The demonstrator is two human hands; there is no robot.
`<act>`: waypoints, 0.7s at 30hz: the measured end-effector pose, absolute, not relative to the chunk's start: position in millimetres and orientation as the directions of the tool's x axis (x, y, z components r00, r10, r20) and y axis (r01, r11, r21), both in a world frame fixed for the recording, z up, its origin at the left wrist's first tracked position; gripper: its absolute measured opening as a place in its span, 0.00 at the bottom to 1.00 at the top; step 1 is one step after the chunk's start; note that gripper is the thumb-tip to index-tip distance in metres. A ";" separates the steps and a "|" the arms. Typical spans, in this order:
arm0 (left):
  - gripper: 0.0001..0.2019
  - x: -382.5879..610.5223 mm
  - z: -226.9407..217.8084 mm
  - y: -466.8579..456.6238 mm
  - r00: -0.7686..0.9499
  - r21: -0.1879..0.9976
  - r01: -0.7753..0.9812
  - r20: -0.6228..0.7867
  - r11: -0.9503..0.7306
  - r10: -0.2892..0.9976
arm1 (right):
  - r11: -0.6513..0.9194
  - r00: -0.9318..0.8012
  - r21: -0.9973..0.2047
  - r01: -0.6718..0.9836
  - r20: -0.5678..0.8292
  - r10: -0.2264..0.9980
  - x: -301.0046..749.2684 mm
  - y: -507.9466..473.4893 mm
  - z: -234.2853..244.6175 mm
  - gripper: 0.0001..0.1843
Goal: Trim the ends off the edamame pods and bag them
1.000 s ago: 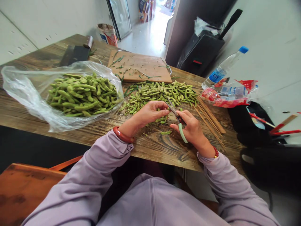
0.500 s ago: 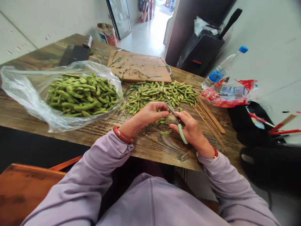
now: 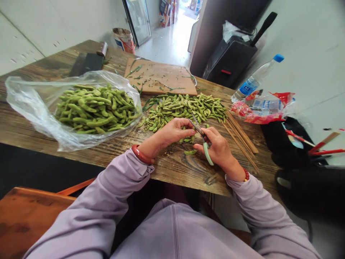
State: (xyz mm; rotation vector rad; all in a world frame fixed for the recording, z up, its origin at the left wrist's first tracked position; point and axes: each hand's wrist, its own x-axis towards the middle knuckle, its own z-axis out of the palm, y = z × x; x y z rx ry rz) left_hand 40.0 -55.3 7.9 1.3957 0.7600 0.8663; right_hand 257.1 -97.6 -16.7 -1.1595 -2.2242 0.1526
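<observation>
My right hand (image 3: 219, 146) grips a pair of scissors (image 3: 207, 154) with pale green handles, the blades pointing up and left. At the blades, my left hand (image 3: 174, 133) is closed in a pinch on an edamame pod, mostly hidden by the fingertips. Just beyond both hands spreads a loose pile of edamame pods (image 3: 183, 104) on the wooden table (image 3: 178, 172). A single pod (image 3: 190, 152) lies below the scissors. To the left, a clear plastic bag (image 3: 37, 113) lies open around a heap of green pods (image 3: 97, 109).
Behind the pile is a cutting board (image 3: 164, 77) with green scraps. A cleaver (image 3: 87, 63) lies at the back left. Wooden chopsticks (image 3: 241, 133), a water bottle (image 3: 249, 84) and a red-and-clear package (image 3: 265, 108) are on the right. A bucket (image 3: 123, 39) stands beyond the table.
Both hands keep nearly the same place and grip. The scissor handles look slightly closer together. The whole view has shifted a little.
</observation>
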 end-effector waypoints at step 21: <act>0.13 37.6 9.7 -53.8 0.461 0.989 -0.091 -0.062 0.117 0.885 | 0.569 -0.375 -0.395 0.721 0.467 0.800 259.1 -97.9 -15.4 0.24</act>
